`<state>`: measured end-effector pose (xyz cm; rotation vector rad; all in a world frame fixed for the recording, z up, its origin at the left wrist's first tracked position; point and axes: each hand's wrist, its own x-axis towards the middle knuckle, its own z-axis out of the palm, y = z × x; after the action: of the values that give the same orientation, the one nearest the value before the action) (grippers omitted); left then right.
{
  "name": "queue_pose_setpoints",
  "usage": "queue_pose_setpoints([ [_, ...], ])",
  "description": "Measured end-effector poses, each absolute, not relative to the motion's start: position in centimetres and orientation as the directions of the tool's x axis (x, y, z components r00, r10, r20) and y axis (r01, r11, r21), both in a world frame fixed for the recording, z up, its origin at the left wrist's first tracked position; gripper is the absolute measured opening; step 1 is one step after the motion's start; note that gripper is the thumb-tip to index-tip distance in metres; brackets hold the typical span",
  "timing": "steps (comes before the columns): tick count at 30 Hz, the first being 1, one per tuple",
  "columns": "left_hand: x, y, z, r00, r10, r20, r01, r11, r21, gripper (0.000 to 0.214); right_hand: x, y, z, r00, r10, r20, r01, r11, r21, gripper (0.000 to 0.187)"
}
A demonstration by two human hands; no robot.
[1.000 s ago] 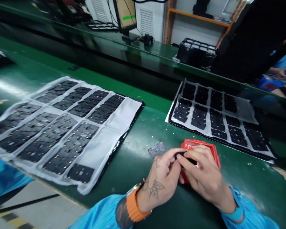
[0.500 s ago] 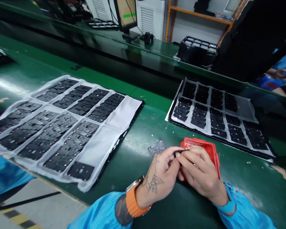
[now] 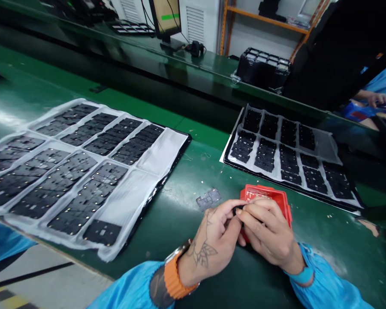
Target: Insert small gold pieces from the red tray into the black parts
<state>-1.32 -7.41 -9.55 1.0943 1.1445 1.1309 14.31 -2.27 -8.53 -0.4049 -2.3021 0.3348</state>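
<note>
My left hand (image 3: 212,238) and my right hand (image 3: 266,234) meet over a small red tray (image 3: 281,201) on the green bench. Both pinch a small black part (image 3: 238,210) between their fingertips, just above the tray's near left corner. The left wrist wears an orange watch strap (image 3: 173,279), and both arms are in blue sleeves. A small grey metal plate (image 3: 208,199) lies flat on the bench a little left of the tray, apart from both hands.
A large white-lined tray of black parts (image 3: 161,156) spreads across the left. A smaller one (image 3: 321,148) lies beyond the red tray. Behind are a stack of black trays (image 3: 263,68), a monitor (image 3: 165,17), and another person's hand (image 3: 375,99) at far right.
The view has drifted slightly; my hands stay together over the red tray, still pinching the small black part with only small finger shifts.
</note>
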Motion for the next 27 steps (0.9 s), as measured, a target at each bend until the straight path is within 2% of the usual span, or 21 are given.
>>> queue_pose_setpoints([
  [18,-1.0,-7.1,-10.0,0.083,0.991,-0.104,-0.149,0.115,0.982,0.035,14.5,-1.2,-9.5,-0.654,0.332,0.680,0.135,0.935,-0.327,0.020],
  [21,-1.1,-7.1,-9.9,0.080,0.993,-0.081,-0.134,0.091,0.987,0.033,15.2,-0.9,-8.3,-0.587,0.382,0.714,0.181,0.921,-0.344,0.020],
  [24,-1.2,-6.9,-9.9,0.075,0.993,-0.096,-0.193,0.109,0.975,0.033,16.9,-0.3,-6.1,-0.482,0.504,0.716,0.310,0.863,-0.399,0.013],
  [27,-1.3,-6.7,-10.0,0.062,0.988,-0.143,-0.268,0.154,0.951,0.034,18.7,0.5,-4.8,-0.502,0.687,0.525,0.453,0.727,-0.516,0.008],
])
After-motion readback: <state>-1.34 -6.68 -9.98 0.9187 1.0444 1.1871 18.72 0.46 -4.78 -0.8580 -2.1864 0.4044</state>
